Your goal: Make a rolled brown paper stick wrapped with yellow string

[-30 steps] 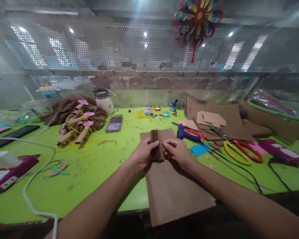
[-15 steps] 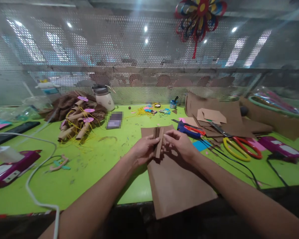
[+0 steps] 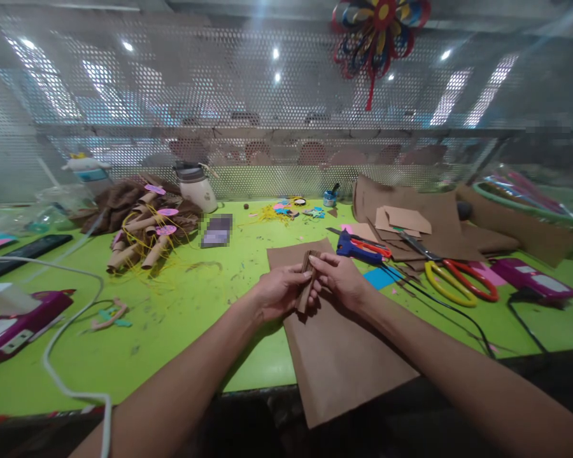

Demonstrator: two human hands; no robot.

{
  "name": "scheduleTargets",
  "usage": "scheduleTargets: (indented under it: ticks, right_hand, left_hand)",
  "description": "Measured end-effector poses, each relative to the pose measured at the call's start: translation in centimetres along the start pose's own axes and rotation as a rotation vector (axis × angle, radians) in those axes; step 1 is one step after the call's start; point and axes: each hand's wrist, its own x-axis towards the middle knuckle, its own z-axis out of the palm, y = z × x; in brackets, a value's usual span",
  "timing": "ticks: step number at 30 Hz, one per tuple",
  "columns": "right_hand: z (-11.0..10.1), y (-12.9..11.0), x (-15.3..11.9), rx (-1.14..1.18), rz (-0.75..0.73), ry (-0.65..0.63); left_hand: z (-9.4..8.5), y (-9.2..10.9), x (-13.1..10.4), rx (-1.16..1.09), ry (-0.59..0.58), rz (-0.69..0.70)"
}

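A small bundle of folded brown paper strips is held upright, slightly tilted, between both hands. My left hand grips its left side, thumb across the front. My right hand pinches its upper right part, with fingertips curled behind it. Under the hands lies a large brown paper sheet, its near edge past the table's front edge. To the right are a blue glue gun, a blue paper piece and scissors with yellow and red handles.
Brown paper rolls with yellow strings lie at the left, beside a jar. A white cable crosses the left front. Brown sheets, a green basket and a purple power strip are at the right.
The paper bundle has tilted and closed up between my hands. My right hand has moved left onto its top part. The view has shifted slightly.
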Motion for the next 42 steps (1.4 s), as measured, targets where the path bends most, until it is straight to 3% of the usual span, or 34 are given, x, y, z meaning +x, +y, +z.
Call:
scheduleTargets:
  ticks: [7, 19, 23, 29, 42]
  right_hand:
    - [0.0, -0.3, 0.1, -0.011, -0.046, 0.036]
    - [0.4, -0.6, 0.0, -0.172, -0.144, 0.176]
    - [0.1, -0.3, 0.3, -0.287, -0.177, 0.282]
    - [-0.5, -0.3, 0.5, -0.401, -0.232, 0.334]
    - [-1.3, -0.9, 0.6, -0.362, -0.2, 0.403]
  left_hand:
    - [0.3, 0.0, -0.3, -0.004, -0.079, -0.01]
    - [0.9, 0.0, 0.0, 0.034, -0.016, -0.154]
    - [1.3, -0.3, 0.0, 0.104, 0.053, -0.097]
    - [1.6, -1.0, 0.0, 0.174, 0.124, 0.009]
    - [1.2, -1.1, -0.1, 0.154, -0.173, 0.077]
